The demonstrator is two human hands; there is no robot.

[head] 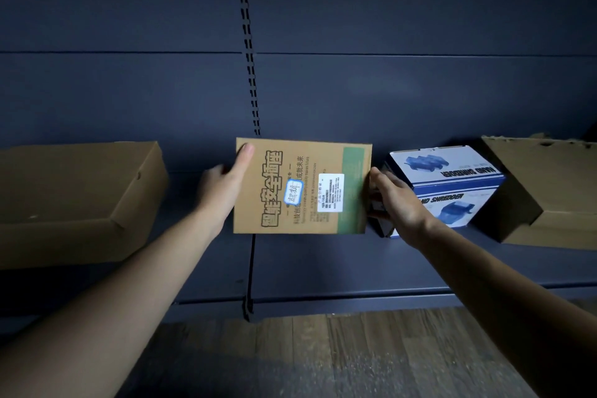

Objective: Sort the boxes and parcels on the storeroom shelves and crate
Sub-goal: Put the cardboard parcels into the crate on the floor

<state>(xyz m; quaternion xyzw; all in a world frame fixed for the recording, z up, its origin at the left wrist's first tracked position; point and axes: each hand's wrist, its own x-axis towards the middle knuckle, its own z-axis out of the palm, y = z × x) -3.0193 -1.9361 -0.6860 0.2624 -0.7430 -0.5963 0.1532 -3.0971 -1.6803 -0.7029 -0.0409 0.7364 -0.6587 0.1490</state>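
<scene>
Dark-blue metal back panel (129, 90) w/ a slotted upright (248, 58) fills most of the view. Below it runs a matching dark-blue metal shelf (323, 265), then wood-plank floor (355, 355).

At the shelf's left end sits a big open brown cardboard carton (71, 200). A second torn-edged brown carton (549, 191) sits at the right end. Just left of that is a blue-and-white printed "Hand Shredder" box (452, 184), w/ a small dark box (379, 220) tight against its left side.

The task's thing is the flat brown cardboard box w/ green stripe (300, 186). It's upright over mid-shelf, printed face to the camera; can't tell if its bottom edge rests on the shelf.

The left hand (223, 187) grips its left edge, thumb on the front near the top-left corner, fingers behind. The right hand (397, 200) touches its right edge, but whether those fingers wrap behind isn't clear.

A white barcode label (330, 192) and a blue-bordered handwritten sticker (293, 192) sit on the face.

Handling, prob.: thin, stiff and light, w/ a non-slippery matte surface. Hold it by opposite short edges; avoid squeezing the broad face, which may flex.
</scene>
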